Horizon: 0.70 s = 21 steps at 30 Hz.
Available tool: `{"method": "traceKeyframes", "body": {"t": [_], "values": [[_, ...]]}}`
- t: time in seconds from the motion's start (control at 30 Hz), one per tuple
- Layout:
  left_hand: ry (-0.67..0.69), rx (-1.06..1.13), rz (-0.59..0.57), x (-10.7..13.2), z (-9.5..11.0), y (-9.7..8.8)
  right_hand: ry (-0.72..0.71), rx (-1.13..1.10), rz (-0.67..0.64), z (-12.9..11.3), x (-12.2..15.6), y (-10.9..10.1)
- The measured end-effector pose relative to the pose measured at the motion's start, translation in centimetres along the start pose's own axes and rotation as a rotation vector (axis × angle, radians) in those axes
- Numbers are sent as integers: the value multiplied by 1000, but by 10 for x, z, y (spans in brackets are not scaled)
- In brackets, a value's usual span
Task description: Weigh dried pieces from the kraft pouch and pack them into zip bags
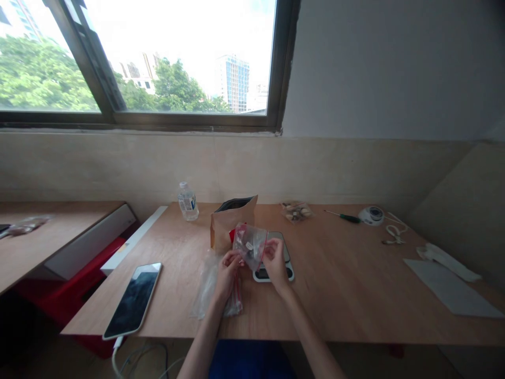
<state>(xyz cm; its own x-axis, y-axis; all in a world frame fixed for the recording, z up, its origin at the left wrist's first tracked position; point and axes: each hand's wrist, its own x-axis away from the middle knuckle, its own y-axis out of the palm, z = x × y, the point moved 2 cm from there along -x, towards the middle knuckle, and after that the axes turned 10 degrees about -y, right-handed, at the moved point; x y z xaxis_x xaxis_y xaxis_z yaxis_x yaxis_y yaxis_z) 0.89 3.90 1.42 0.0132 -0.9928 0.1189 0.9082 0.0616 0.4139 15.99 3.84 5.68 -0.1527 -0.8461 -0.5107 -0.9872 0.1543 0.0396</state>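
Clear plastic zip bag (249,246) pinched up between left hand (231,271) and right hand (275,263), close together; we log it over the digital scale (273,273), not yet set down, kraft pouch (232,223) at twelve o'clock.

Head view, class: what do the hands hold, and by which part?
The left hand and right hand hold a clear zip bag by its opposite side edges.

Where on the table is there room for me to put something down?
Bare wood lies between the scale and the gray sheet, below the screwdriver. A smaller patch lies between the phone and the water bottle. It's crowded at the left hand and right hand, where the pouch, zip bag and plastic bag bunch together.
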Motion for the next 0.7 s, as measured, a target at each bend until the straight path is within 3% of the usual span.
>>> {"method": "traceKeyframes", "body": {"t": [0.17,0.37,0.53,0.7], "values": [[-3,24,-49,2,2,3,63,-55,-153,0,5,9],[-34,11,-50,3,2,6,20,110,-245,-10,-10,-2],[-43,-62,-68,6,4,10,-1,138,-139,-25,-34,-20],[-36,-55,-88,8,7,11,-124,113,24,-61,-71,-29]]}}
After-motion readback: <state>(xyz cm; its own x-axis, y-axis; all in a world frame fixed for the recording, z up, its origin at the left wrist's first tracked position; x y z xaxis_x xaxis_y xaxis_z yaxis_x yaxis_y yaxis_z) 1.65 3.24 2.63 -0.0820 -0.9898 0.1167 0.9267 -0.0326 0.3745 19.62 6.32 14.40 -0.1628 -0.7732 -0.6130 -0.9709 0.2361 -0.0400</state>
